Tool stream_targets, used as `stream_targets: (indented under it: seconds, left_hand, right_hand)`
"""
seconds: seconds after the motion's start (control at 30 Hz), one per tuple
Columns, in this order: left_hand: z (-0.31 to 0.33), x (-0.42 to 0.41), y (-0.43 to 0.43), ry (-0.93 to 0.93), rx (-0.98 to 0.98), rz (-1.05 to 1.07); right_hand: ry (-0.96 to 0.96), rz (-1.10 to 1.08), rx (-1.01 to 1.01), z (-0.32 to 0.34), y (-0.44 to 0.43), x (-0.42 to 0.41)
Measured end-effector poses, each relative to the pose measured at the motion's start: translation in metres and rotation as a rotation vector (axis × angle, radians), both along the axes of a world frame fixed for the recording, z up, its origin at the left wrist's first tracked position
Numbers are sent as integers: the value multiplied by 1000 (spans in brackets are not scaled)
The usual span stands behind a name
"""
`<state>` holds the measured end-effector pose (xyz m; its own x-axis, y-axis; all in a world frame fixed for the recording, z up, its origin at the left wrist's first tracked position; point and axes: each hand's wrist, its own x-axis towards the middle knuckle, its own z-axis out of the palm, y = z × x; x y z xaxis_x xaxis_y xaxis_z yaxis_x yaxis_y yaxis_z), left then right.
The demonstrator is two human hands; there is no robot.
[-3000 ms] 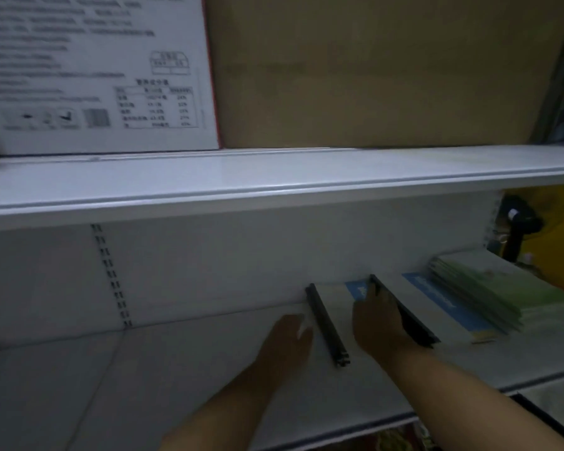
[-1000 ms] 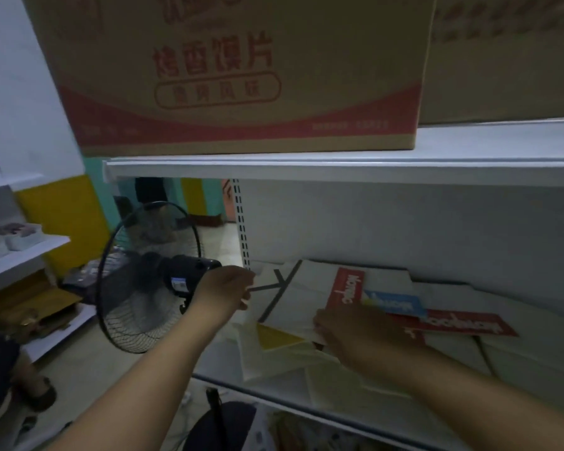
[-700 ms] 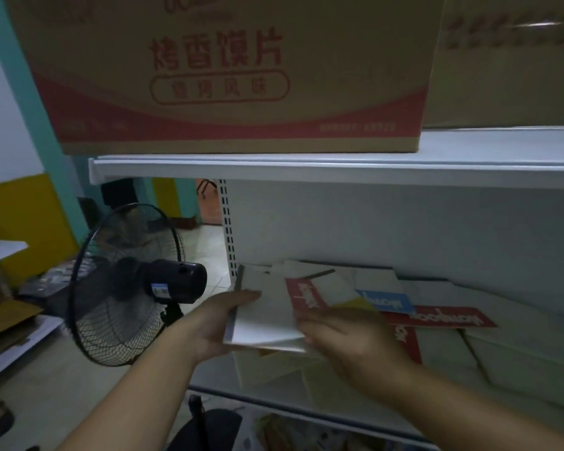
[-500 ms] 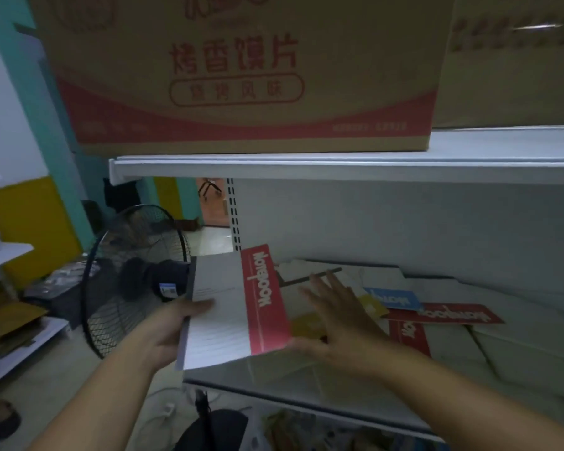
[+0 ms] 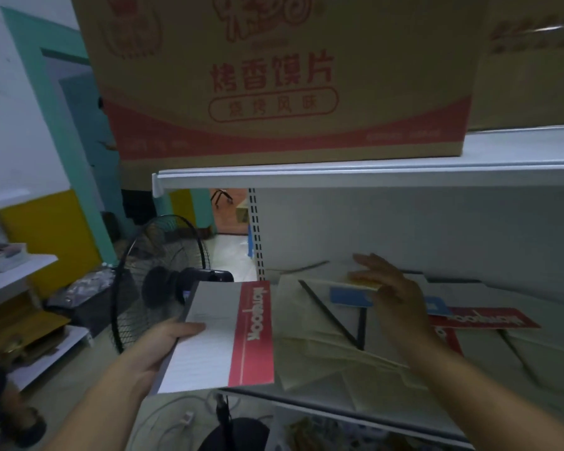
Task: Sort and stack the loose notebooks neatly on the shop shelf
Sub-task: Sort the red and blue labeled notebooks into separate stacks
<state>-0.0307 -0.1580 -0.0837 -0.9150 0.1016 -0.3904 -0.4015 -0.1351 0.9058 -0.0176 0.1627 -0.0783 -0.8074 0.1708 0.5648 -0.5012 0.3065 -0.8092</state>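
My left hand [image 5: 158, 345] grips a white notebook with a red spine strip [image 5: 222, 336] by its left edge, holding it flat in front of the shelf's left end. My right hand [image 5: 394, 301] reaches over the messy pile of loose notebooks [image 5: 323, 340] on the white shelf [image 5: 339, 408], fingers straight, touching a notebook with a blue strip [image 5: 349, 297]. Further right, a red-strip notebook [image 5: 482, 319] lies among the cream ones.
A large cardboard box [image 5: 274, 76] sits on the upper shelf [image 5: 372, 174] right above. A black standing fan [image 5: 158, 281] stands left of the shelf, behind the held notebook. White shelves with goods [image 5: 13, 271] line the left wall.
Three seconds ago I was at another shelf section. Since one second ago my left hand lifted the red-strip notebook off the pile toward me; my right hand let go and reached deeper over the pile.
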Motion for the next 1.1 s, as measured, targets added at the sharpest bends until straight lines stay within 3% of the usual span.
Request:
stream_targets:
  seconds: [0.07, 0.17, 0.23, 0.33, 0.47, 0.57, 0.77, 0.9, 1.03, 1.1]
  left_hand:
    - [-4, 0, 17, 7, 35, -10]
    - [-9, -1, 46, 63, 59, -78]
    - [-11, -2, 58, 139, 43, -107]
    - [-13, -5, 65, 197, 54, -130]
    - [-19, -11, 72, 153, 142, -133]
    - [-20, -11, 76, 131, 166, -152]
    - [-20, -22, 71, 57, 113, -195]
    - [-14, -16, 68, 76, 34, -228]
    - [-1, 0, 74, 141, -29, -285]
    - [10, 9, 88, 171, -42, -320]
  right_hand:
    - [148, 148, 198, -2, -10, 8]
    - [79, 415, 485, -13, -26, 16]
    - [21, 467, 639, -17, -26, 20]
    - [-53, 333, 702, -18, -5, 9]
    - [-450, -101, 687, -26, 46, -27]
    - [-580, -171, 792, -29, 64, -42]
    - [-311, -257, 953, -26, 68, -48]
    - [-93, -436, 684, -20, 78, -49]
    - [46, -381, 629, -7, 92, -35]
    - [131, -412, 495, 5, 102, -22]
